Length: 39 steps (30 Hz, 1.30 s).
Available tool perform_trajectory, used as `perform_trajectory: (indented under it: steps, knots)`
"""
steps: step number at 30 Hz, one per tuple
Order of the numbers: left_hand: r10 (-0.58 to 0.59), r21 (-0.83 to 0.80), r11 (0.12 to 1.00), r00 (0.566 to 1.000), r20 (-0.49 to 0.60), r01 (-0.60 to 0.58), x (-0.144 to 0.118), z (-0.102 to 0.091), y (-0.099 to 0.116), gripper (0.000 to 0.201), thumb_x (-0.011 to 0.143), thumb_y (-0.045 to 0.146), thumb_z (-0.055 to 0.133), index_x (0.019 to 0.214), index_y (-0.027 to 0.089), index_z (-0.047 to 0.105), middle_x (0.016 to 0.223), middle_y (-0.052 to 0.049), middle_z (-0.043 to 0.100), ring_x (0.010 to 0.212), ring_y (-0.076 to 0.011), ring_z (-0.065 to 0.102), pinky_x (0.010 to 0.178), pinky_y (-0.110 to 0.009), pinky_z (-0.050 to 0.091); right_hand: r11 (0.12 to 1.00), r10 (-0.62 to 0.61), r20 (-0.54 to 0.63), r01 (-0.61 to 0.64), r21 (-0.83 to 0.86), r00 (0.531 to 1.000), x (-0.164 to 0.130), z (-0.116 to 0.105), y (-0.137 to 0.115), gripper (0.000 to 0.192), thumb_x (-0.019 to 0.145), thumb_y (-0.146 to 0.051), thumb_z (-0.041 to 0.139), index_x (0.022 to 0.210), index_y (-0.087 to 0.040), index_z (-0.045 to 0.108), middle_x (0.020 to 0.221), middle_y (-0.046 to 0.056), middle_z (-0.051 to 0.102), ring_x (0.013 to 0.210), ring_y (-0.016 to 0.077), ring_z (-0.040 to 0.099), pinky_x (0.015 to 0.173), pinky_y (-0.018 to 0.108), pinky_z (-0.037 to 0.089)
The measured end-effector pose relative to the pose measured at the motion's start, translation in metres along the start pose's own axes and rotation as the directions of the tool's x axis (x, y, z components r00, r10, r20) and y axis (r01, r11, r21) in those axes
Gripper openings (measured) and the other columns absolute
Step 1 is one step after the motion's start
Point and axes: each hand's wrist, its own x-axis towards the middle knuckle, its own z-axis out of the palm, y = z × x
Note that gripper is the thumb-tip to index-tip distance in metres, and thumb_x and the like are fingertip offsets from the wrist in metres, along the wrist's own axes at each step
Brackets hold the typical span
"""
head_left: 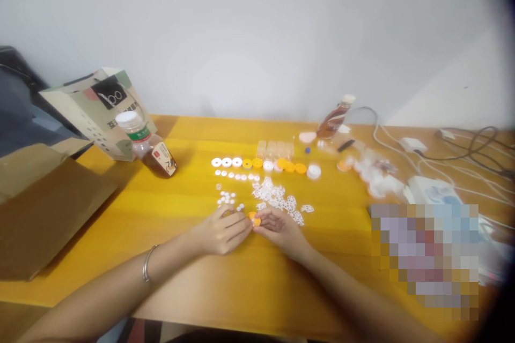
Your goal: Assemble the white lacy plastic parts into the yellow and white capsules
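Note:
Between my two hands, just above the table's near half, is a small orange round piece (254,218). My left hand (225,230) has its fingers closed on the piece's left side. From the right, my right hand (281,229) pinches the same piece with thumb and fingertips. Beyond my hands lies a heap of white lattice-like plastic pieces (277,196). Small white caps (227,198) are scattered by my left fingers, with a row of similar caps (237,176) behind. Farther back runs a line of white discs (227,162) and orange discs (289,166).
Clear blocks (276,149) stand behind the discs. At left are an open cardboard box (52,198), a paper bag (100,118) and a large bottle (147,144). A drink bottle (335,118), plastic bags (376,177) and cables (462,144) occupy the right.

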Motion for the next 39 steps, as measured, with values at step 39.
perform_trajectory:
  steps: [39]
  knots:
    - [-0.645, -0.736, -0.476, 0.378, 0.664, 0.481, 0.002, 0.016, 0.018, 0.026, 0.073, 0.036, 0.065, 0.081, 0.013, 0.055, 0.073, -0.001, 0.058, 0.067, -0.0096, 0.053, 0.065, -0.023, 0.042, 1.0, -0.019, -0.05, 0.019, 0.004, 0.999, -0.001, 0.019, -0.004, 0.017, 0.073, -0.029, 0.065, 0.087, -0.023, 0.059, 0.084, 0.002, 0.065, 0.082, 0.015, 0.064, 0.083, 0.031, 0.052]
